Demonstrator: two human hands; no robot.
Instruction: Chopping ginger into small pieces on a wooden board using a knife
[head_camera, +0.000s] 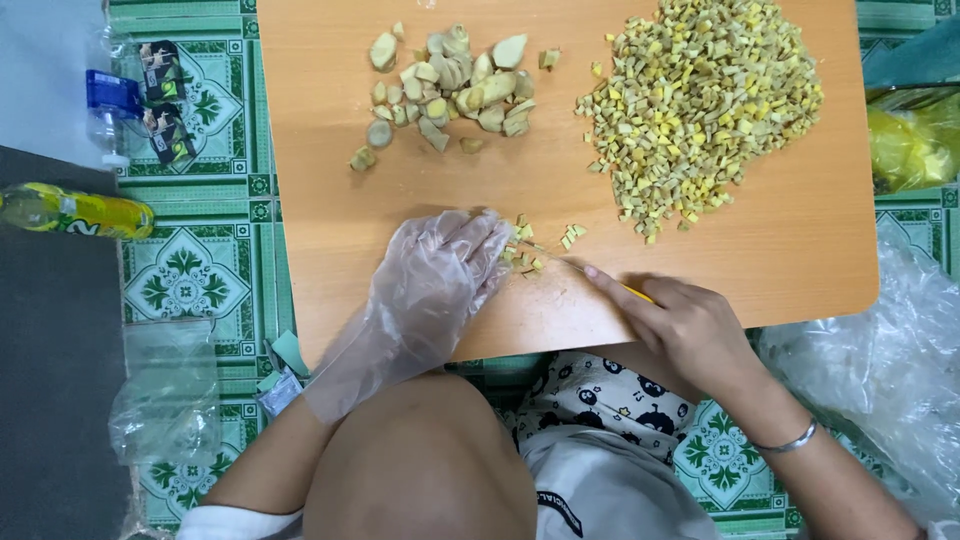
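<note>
A wooden board (780, 250) is laid over a green patterned mat (190, 275). The left hand (435, 275), covered by a clear plastic glove, is pressed flat with the fingers together onto a small strip of ginger (522, 252) near the board's centre. At its 3 o'clock, the bare right hand (685, 325) is closed around a yellow-handled knife (600, 278), the forefinger laid along the blade, whose tip is set at the strip. A few small cut cubes (572, 234) are scattered just beside the blade. A group of larger ginger chunks (450, 85) is seen at 12 o'clock on the board, and a broad heap of diced ginger (700, 100) at 1 o'clock. A silver bracelet (790, 440) is worn on the right wrist. A yellow bottle (75, 210) is lying at 9 o'clock, off the mat.
</note>
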